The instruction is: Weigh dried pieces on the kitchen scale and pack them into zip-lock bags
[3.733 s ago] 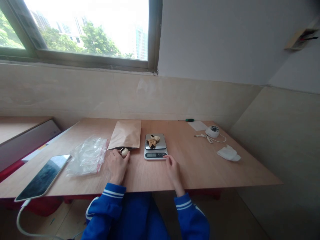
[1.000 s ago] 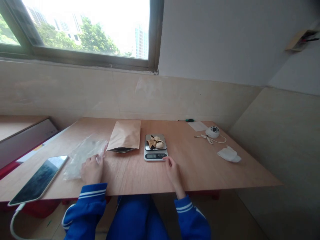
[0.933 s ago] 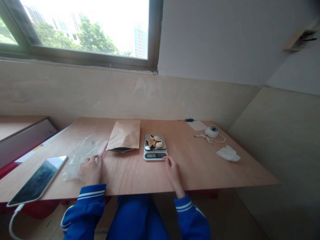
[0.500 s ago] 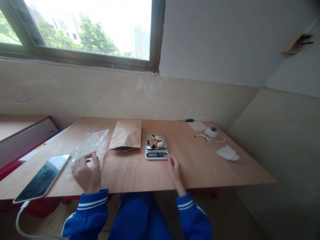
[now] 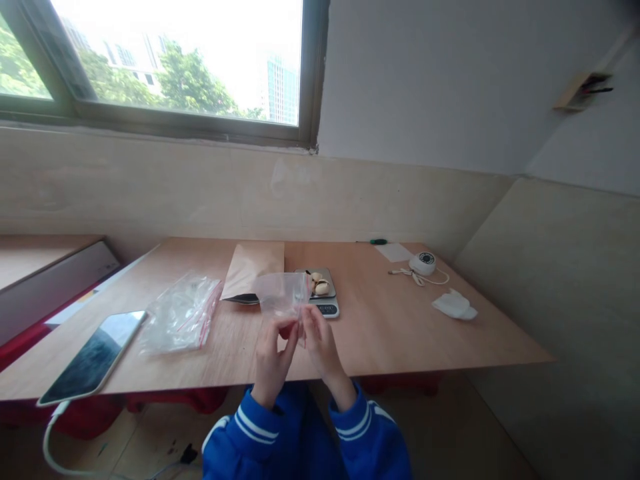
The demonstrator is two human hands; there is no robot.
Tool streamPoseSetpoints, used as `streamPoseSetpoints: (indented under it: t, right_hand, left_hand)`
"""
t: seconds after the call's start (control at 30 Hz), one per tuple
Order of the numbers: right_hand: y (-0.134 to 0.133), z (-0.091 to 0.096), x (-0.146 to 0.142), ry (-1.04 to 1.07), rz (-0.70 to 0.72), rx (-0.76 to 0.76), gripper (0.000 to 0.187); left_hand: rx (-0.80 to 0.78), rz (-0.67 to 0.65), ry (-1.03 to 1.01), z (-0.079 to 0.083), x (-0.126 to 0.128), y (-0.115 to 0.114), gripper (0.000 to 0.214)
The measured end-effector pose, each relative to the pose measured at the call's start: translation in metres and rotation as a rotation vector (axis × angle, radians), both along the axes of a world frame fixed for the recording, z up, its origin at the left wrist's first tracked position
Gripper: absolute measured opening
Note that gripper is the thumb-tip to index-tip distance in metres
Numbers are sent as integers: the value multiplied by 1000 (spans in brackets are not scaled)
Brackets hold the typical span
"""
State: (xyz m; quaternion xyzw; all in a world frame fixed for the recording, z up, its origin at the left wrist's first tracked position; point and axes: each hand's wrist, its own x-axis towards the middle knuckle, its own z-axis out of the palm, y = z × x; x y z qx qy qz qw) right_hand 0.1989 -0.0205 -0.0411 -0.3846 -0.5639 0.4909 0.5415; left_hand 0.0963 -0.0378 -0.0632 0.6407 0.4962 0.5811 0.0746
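A clear zip bag [image 5: 281, 292] with a red line along its edge is held up in front of me. My left hand [image 5: 274, 353] and my right hand [image 5: 320, 341] pinch that red-lined edge, their fingertips close together. Behind the bag sits a small digital kitchen scale [image 5: 330, 311], partly covered by it. On the scale's plate lie several pale, nut-like pieces [image 5: 321, 285]; some are hidden by the bag. A brown paper pouch [image 5: 253, 263] lies left of the scale, its dark mouth toward me. Farther left is a stack of clear zip bags [image 5: 183, 313].
A tablet [image 5: 95, 357] with a white cable [image 5: 47, 440] lies at the table's left front. To the right are a white round device with a cord [image 5: 423, 264], a crumpled white tissue [image 5: 455, 305], a paper sheet [image 5: 394, 252] and a green-handled screwdriver [image 5: 379, 242].
My left hand has moved right from the stack of bags, bringing one bag in front of the scale. My right hand has shifted left from the scale's edge and grips the bag too.
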Motion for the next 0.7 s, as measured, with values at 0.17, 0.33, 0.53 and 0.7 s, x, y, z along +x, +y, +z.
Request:
streamPoseSetpoints:
  t: [0.17,0.33,0.53,0.7]
  right_hand:
    - [5,-3,10,-138,-41,50,31]
    - [24,-23,20,-243,-194,27,27]
    - [70,-30,46,-447,-291,212,27]
    - [107,-31,59,-744,-417,307,34]
  left_hand:
    - [-18,-83,39,-10,-4,20,15]
    - [97,37,106,-38,-15,41,20]
    - [126,327,56,-48,-22,53,20]
    - [75,462,55,-46,-21,54,19]
